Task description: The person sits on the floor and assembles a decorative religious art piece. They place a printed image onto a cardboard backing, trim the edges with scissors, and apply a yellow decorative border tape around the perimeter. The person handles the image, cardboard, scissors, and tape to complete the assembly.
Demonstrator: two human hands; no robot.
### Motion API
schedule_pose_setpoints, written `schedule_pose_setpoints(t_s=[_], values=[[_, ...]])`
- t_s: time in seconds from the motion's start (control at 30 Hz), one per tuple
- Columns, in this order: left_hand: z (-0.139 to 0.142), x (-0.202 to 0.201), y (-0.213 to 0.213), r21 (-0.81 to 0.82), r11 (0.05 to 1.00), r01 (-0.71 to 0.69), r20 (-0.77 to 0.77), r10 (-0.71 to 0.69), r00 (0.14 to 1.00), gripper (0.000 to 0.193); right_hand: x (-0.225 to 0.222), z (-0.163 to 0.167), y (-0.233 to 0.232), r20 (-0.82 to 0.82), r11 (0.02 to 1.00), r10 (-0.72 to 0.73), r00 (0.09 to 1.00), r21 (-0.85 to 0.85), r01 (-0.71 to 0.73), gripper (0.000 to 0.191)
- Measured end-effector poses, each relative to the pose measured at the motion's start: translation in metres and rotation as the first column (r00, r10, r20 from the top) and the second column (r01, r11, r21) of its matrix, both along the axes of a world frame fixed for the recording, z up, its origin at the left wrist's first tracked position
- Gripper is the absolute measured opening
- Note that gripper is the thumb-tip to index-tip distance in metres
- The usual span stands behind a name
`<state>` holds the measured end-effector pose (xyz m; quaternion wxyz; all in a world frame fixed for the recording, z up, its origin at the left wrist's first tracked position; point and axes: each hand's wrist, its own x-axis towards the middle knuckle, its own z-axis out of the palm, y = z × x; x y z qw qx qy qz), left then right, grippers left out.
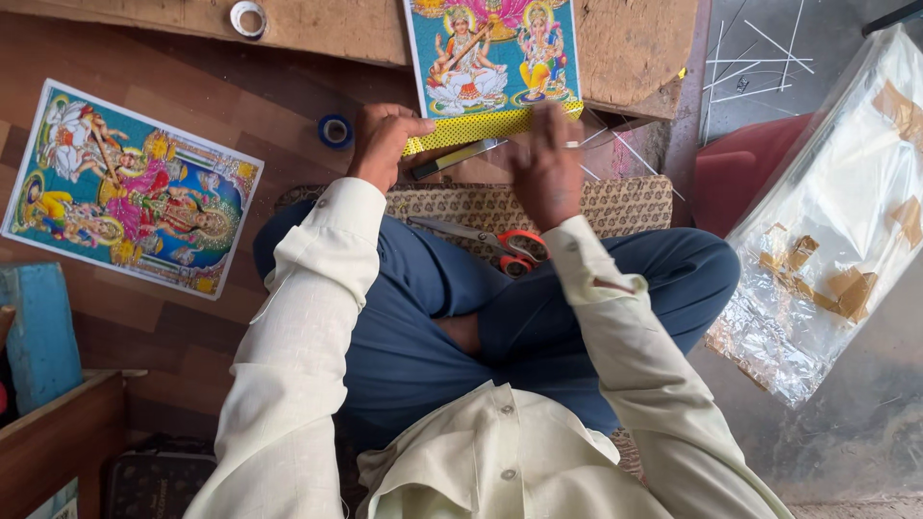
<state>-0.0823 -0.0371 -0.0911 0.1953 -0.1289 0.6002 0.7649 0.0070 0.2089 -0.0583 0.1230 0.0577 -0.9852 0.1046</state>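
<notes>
My left hand [385, 142] presses on the left end of a yellow dotted strip [481, 126] along the bottom edge of a colourful printed picture [495, 53] lying in front of me. My right hand [545, 168] rests fingers-down on the strip's right part, apparently holding a thin shiny strip. A dark-and-yellow tool, perhaps a cutter [454, 159], lies just below the strip between my hands. Red-handled scissors [500, 243] lie on the patterned mat [615, 202] by my crossed legs.
A second colourful print [130, 187] lies on the wooden floor to the left. Nearby sit a blue tape roll [335, 131], a white tape roll [248, 17], a brown board [625, 43], a plastic-wrapped bundle [836, 221] at right, and a blue block [37, 332].
</notes>
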Motion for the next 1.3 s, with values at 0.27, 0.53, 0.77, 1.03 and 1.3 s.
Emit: schedule_pose_setpoints(t_s=[0.27, 0.53, 0.77, 1.03, 1.3], values=[[-0.001, -0.003, 0.001, 0.026, 1.000, -0.012, 0.021, 0.011, 1.000, 0.013, -0.014, -0.016, 0.046, -0.022, 0.949, -0.127, 0.992, -0.292, 0.115, 0.065], [-0.042, -0.008, 0.024, 0.157, 0.987, -0.043, -0.059, 0.053, 0.997, 0.014, -0.053, -0.015, 0.088, -0.008, 0.869, -0.075, 0.997, -0.490, 0.061, 0.043], [-0.040, -0.009, 0.030, 0.015, 1.000, 0.009, -0.071, -0.008, 0.997, 0.015, -0.059, 0.020, 0.034, 0.058, 0.904, -0.354, 0.933, -0.232, 0.358, 0.061], [-0.009, 0.001, 0.029, -0.230, 0.973, 0.031, -0.173, -0.072, 0.982, 0.018, -0.061, 0.043, 0.018, 0.058, 0.888, -0.386, 0.920, -0.246, 0.388, 0.078], [0.018, 0.008, 0.026, -0.637, 0.757, -0.146, -0.645, -0.420, 0.639, 0.053, -0.059, 0.036, 0.020, 0.108, 0.882, -0.384, 0.917, -0.252, 0.399, 0.080]])
